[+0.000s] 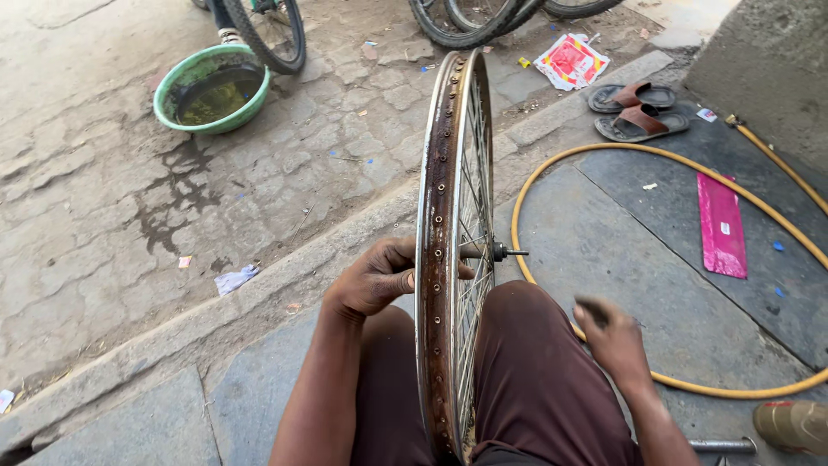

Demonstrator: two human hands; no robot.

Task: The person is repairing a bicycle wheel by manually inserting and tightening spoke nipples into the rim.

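Note:
A bare bicycle wheel rim (437, 173) with a rusty inner channel and thin spokes stands upright between my knees, edge-on to the camera. My left hand (373, 278) grips it from the left, at hub height. The axle (498, 252) sticks out to the right of the hub. My right hand (611, 332) hovers low on the right of the wheel, blurred, fingers curled around a small dark object that I cannot identify. It is not touching the rim.
A yellow hose (552, 164) loops across the stone slabs on the right. A pink flat packet (721, 224) and a pair of brown sandals (636, 110) lie beyond. A green basin of murky water (211, 89) sits far left by parked bicycle tyres (276, 34). A metal rod (723, 445) lies bottom right.

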